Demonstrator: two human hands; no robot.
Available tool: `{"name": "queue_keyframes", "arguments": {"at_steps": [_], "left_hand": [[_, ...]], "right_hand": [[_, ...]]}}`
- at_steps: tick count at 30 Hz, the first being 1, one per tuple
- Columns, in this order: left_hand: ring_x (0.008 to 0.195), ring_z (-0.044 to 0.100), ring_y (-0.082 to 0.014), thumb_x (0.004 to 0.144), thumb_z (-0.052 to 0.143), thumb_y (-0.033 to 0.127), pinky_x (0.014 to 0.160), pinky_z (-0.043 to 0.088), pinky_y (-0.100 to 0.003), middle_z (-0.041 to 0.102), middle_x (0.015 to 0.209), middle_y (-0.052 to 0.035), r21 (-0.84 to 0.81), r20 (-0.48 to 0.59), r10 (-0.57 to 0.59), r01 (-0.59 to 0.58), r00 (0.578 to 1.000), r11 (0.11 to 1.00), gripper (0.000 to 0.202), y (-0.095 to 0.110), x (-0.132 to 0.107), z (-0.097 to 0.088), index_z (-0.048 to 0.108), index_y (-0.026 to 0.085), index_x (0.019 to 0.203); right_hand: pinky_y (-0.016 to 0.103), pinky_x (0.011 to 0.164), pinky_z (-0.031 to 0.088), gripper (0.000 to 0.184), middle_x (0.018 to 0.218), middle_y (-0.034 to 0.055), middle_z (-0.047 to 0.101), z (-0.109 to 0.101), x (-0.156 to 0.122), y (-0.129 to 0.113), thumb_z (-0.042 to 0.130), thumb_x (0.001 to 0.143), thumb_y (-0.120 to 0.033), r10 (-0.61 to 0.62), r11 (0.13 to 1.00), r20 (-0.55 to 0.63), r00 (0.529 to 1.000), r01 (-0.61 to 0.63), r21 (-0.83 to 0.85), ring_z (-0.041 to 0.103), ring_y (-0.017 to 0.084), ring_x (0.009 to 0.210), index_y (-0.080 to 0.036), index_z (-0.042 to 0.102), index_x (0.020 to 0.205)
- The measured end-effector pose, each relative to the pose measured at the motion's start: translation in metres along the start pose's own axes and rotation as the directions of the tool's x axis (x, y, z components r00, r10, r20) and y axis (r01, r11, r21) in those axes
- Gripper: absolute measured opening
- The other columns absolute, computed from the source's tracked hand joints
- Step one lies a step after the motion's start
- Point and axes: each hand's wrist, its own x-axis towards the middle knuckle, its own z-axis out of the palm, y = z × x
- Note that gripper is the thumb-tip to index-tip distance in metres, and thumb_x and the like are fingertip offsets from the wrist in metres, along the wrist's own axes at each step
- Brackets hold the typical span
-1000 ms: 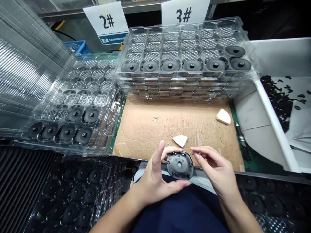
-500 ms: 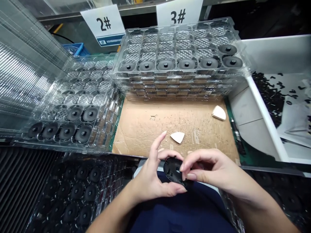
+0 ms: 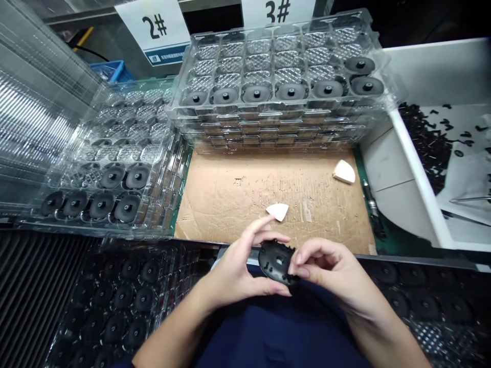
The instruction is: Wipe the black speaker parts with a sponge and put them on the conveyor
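Note:
A round black plastic part (image 3: 275, 261) with small holes sits between both my hands, over my lap at the near edge of the cardboard mat (image 3: 230, 194). My left hand (image 3: 238, 271) grips its left side with thumb and curled fingers, the forefinger lifted. My right hand (image 3: 330, 273) pinches its right rim with fingertips pressed together. Just beyond the part lies a white wedge piece (image 3: 278, 211).
Clear trays with black parts are stacked at the left (image 3: 115, 168) and at the back (image 3: 276, 87), under signs 2# and 3#. More filled trays (image 3: 126, 301) flank my lap. A second white wedge (image 3: 344, 171) and a white bin of black scraps (image 3: 433, 148) are at the right.
My right hand closed in from open fingers to pinch the part's right rim. The part has been turned and tilted between both hands, which stayed over my lap.

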Motion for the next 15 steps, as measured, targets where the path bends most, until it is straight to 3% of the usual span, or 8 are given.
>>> {"name": "queue_keyframes", "arguments": {"at_steps": [2, 4, 5, 7, 9, 12, 15], "left_hand": [[0.078, 0.064, -0.0170, 0.061, 0.076, 0.050, 0.074, 0.048, -0.026, 0.071, 0.085, -0.0045, 0.030, 0.016, -0.137, 0.136, 0.990, 0.990, 0.051, 0.001, 0.001, 0.000, 0.063, 0.018, 0.099], [0.055, 0.056, -0.0118, 0.064, 0.067, 0.062, 0.056, 0.043, -0.023, 0.062, 0.058, -0.0009, 0.038, -0.009, -0.281, 0.281, 0.960, 0.959, 0.049, 0.001, -0.001, -0.002, 0.061, 0.014, 0.063], [0.050, 0.053, -0.0107, 0.065, 0.062, 0.067, 0.051, 0.041, -0.022, 0.059, 0.052, -0.0002, 0.036, -0.038, -0.327, 0.328, 0.944, 0.944, 0.054, 0.001, -0.003, -0.004, 0.058, 0.014, 0.056], [0.049, 0.055, -0.0119, 0.064, 0.056, 0.074, 0.049, 0.043, -0.022, 0.061, 0.053, -0.0014, 0.052, -0.112, -0.355, 0.363, 0.928, 0.931, 0.060, 0.002, -0.011, -0.016, 0.059, 0.014, 0.057], [0.052, 0.061, -0.0148, 0.068, 0.051, 0.075, 0.051, 0.047, -0.024, 0.066, 0.056, -0.0034, 0.113, -0.206, -0.352, 0.380, 0.913, 0.918, 0.062, 0.009, -0.023, -0.037, 0.062, 0.014, 0.061], [0.062, 0.067, -0.0183, 0.080, 0.044, 0.064, 0.063, 0.053, -0.028, 0.070, 0.063, -0.0049, 0.260, -0.439, -0.299, 0.439, 0.847, 0.860, 0.056, 0.030, -0.045, -0.082, 0.064, 0.015, 0.063], [0.084, 0.068, -0.0229, 0.081, 0.053, 0.051, 0.080, 0.052, -0.034, 0.074, 0.086, -0.0065, 0.431, -0.687, -0.135, 0.551, 0.714, 0.715, 0.039, 0.055, -0.066, -0.138, 0.069, 0.016, 0.081]], "right_hand": [[0.019, 0.051, 0.048, 0.017, 0.053, -0.0018, 0.062, -0.005, 0.002, 0.004, 0.078, 0.068, -0.034, -0.063, 0.998, -0.040, 0.997, 0.062, -0.030, 0.058, 0.009, 0.048, -0.020, 0.069, 0.070], [0.019, 0.046, 0.043, 0.020, 0.050, -0.0030, 0.056, -0.015, 0.005, 0.008, 0.072, 0.074, -0.040, -0.166, 0.978, -0.161, 0.973, 0.142, -0.152, 0.051, 0.008, 0.044, -0.020, 0.069, 0.075], [0.020, 0.048, 0.043, 0.019, 0.055, -0.0021, 0.057, -0.021, 0.008, 0.010, 0.070, 0.074, -0.040, -0.240, 0.949, -0.237, 0.941, 0.176, -0.262, 0.050, 0.008, 0.046, -0.021, 0.069, 0.078], [0.022, 0.056, 0.045, 0.019, 0.079, 0.0017, 0.063, -0.034, 0.015, 0.013, 0.068, 0.074, -0.038, -0.409, 0.827, -0.341, 0.846, 0.186, -0.531, 0.051, 0.009, 0.057, -0.023, 0.069, 0.085], [0.026, 0.061, 0.046, 0.024, 0.095, 0.0037, 0.063, -0.050, 0.024, 0.017, 0.063, 0.075, -0.042, -0.515, 0.666, -0.354, 0.781, 0.104, -0.739, 0.051, 0.011, 0.062, -0.025, 0.069, 0.090], [0.033, 0.061, 0.048, 0.039, 0.084, 0.0033, 0.068, -0.074, 0.040, 0.027, 0.052, 0.073, -0.055, -0.449, 0.532, -0.351, 0.821, -0.070, -0.844, 0.058, 0.018, 0.062, -0.026, 0.070, 0.092], [0.037, 0.063, 0.051, 0.048, 0.076, 0.0022, 0.072, -0.091, 0.056, 0.044, 0.049, 0.066, -0.063, -0.307, 0.478, -0.351, 0.885, -0.176, -0.861, 0.067, 0.025, 0.070, -0.028, 0.072, 0.090]]}}
